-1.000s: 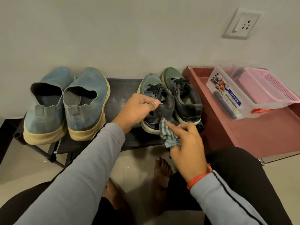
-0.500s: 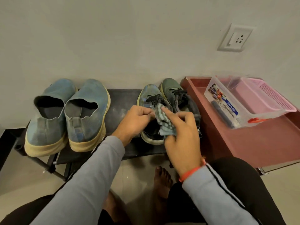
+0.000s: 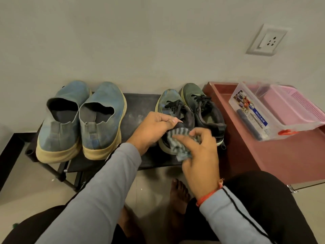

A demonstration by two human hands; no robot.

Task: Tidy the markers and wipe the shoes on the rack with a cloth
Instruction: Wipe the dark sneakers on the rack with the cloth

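Wiping step, mid-job on the laced pair. L hand (image 3: 154, 127) grips the heel collar of the near laced shoe (image 3: 173, 110), thumb on top, steadying it on the rack (image 3: 139, 103). R hand (image 3: 200, 155) pinches the cloth (image 3: 179, 143) w/ thumb and lower fingers, index out straight; cloth bunched against the shoe's heel and rear sole edge.

Key relation: shoe lies directly ahead of both hands, long axis running away toward the wall, toe far, heel near. Cloth sits at the near end only, so toe, laces and far side lie beyond the R hand along that axis. R hand nearer the shoe's right flank, L hand on the left flank. Judgement: next stroke prob. needs to travel forward, heel to toe, w/ L hand keeping the shoe from sliding back.

2nd laced shoe (image 3: 202, 106) touching on the right, unheld. Slip-on pair (image 3: 82, 118) well apart to the left, same rack, dusty-looking, prob. not yet wiped.

Markers: at least one dark marker (image 3: 248, 125) inside the clear box (image 3: 263, 118) on the red table (image 3: 290, 161), right of the rack. Pink basket (image 3: 297, 108) tilted against or in the box, can't tell which.
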